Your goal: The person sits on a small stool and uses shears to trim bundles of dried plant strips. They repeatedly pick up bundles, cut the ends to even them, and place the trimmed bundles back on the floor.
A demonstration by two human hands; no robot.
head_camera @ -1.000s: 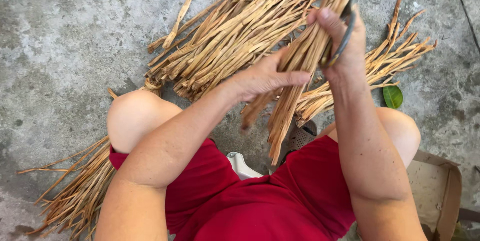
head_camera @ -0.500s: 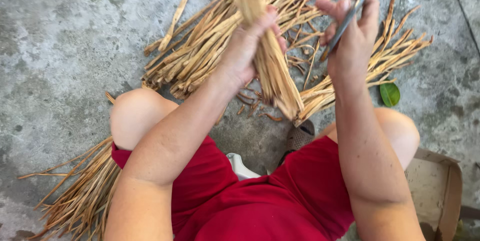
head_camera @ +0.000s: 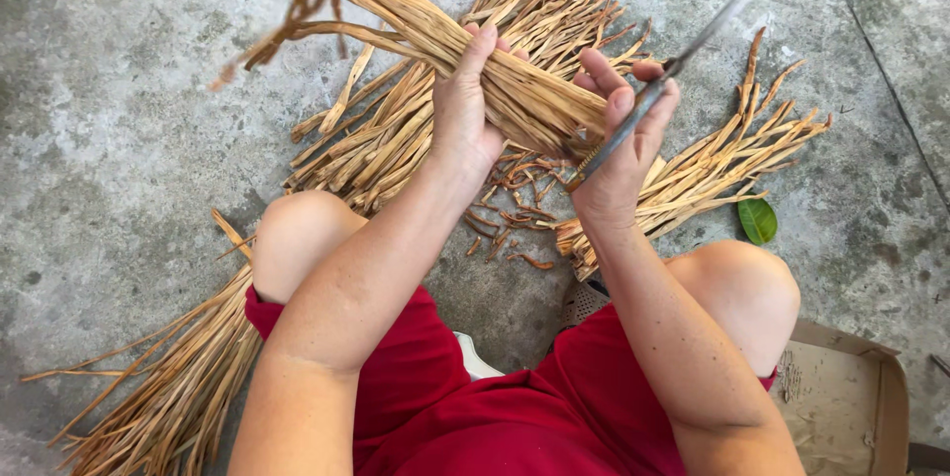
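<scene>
Above a concrete floor [head_camera: 119,140], two hands trim a bundle of dried strips.

Left hand [head_camera: 465,105] is wrapped tight round the bundle [head_camera: 435,26], its lower end meeting the blade [head_camera: 683,55] clenched in the right hand [head_camera: 618,154] — short offcuts [head_camera: 515,219] litter the ground below. By the look of it, plenty remains: loose piles [head_camera: 396,140] lie beyond, beside both knees — near a green leaf [head_camera: 757,220].

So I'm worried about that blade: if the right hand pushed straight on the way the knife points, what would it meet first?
The right hand holds a knife aimed up and to the right. Past its blurred tip only bare concrete floor shows, so the way looks free, though depth is hard to judge from above.
</scene>
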